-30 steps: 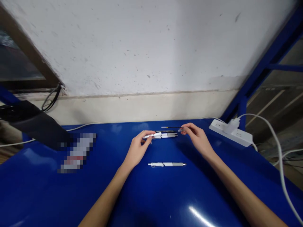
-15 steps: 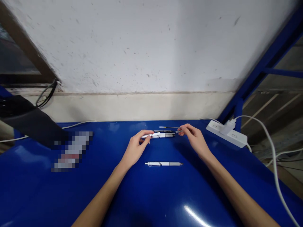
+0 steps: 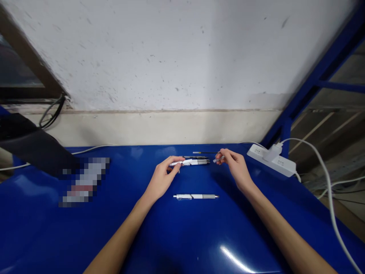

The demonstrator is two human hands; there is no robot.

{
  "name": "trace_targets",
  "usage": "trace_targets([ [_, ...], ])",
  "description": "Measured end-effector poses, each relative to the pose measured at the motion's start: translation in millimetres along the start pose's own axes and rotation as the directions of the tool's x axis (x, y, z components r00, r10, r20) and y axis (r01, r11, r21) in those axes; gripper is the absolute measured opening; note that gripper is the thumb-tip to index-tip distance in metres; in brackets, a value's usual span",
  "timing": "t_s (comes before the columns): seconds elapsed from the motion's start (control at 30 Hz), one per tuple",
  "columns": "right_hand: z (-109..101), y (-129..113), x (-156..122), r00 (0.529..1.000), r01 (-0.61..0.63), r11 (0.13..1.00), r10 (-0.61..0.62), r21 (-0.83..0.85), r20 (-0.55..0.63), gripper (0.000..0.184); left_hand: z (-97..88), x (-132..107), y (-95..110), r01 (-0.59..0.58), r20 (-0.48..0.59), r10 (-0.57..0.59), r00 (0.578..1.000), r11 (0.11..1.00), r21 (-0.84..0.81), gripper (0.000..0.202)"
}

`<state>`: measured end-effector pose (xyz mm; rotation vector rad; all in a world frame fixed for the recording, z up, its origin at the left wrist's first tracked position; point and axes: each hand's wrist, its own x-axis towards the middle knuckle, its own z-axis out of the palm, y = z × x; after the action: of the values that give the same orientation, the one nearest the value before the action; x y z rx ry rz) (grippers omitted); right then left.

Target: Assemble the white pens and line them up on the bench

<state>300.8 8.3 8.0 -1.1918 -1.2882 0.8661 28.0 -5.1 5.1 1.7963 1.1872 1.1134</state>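
Note:
My left hand (image 3: 164, 176) is closed, its fingertips pinching a white pen barrel (image 3: 186, 162). Just beyond that barrel, white-and-grey pens (image 3: 199, 162) and a dark pen (image 3: 196, 157) lie side by side on the blue table, partly hidden by my fingers. My right hand (image 3: 234, 167) pinches a short greyish pen grip (image 3: 216, 160) pointing left. A thin ink refill (image 3: 205, 153), dark with a clear end, sticks out leftward at the same fingers; whether they hold it I cannot tell. Nearer to me lies a white-and-grey click pen (image 3: 196, 196), touched by neither hand.
A white power strip (image 3: 270, 160) with a plugged-in adapter stands at the right, its cable (image 3: 327, 179) looping toward the front. At the left are a dark slanted object (image 3: 40, 146) and a blurred-out patch (image 3: 85, 182). The wall (image 3: 159, 127) borders the table's back edge.
The grip piece in my right hand has tilted slightly. Both hands stay nearly in place, and the whole view has shifted a little.

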Motion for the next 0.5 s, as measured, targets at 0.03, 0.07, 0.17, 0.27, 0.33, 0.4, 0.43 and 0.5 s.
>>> trace_targets([
  [0.03,0.4,-1.2,-0.3,1.000,-0.009,1.000,0.009,0.015,0.001,0.043,0.1,0.3,0.2,-0.001,0.000,0.001,1.000,1.000,0.000,0.026],
  [0.07,0.7,-2.3,-0.7,1.000,-0.018,1.000,0.018,0.025,0.001,0.044,0.3,0.4,0.4,0.000,0.001,0.000,1.000,1.000,0.002,0.026],
  [0.17,1.4,-4.8,-1.7,0.999,-0.038,0.999,0.038,0.031,-0.002,0.046,0.8,0.1,0.8,0.004,0.005,-0.004,1.000,1.000,0.008,0.026],
  [0.27,1.5,-6.0,-2.8,0.999,-0.044,0.998,0.044,0.034,0.002,0.049,1.1,-0.7,0.4,0.006,0.006,-0.006,1.000,1.000,0.010,0.025],
  [0.33,1.4,-6.2,-3.3,0.999,-0.043,0.999,0.043,0.031,0.005,0.051,1.2,-1.2,-0.1,0.006,0.009,-0.006,1.000,1.000,0.011,0.025],
  [0.4,1.4,-6.2,-3.5,0.999,-0.042,0.999,0.042,0.028,0.007,0.053,1.3,-1.3,-0.5,0.002,0.012,-0.003,1.000,1.000,0.011,0.025],
  [0.43,1.5,-6.1,-3.5,0.999,-0.042,0.999,0.041,0.030,0.007,0.054,1.3,-1.3,-0.5,0.000,0.011,0.000,1.000,1.000,0.011,0.025],
  [0.5,1.7,-5.9,-3.4,0.999,-0.040,0.998,0.040,0.042,0.007,0.055,1.4,-1.2,-0.3,0.000,0.011,0.000,1.000,1.000,0.010,0.025],
])
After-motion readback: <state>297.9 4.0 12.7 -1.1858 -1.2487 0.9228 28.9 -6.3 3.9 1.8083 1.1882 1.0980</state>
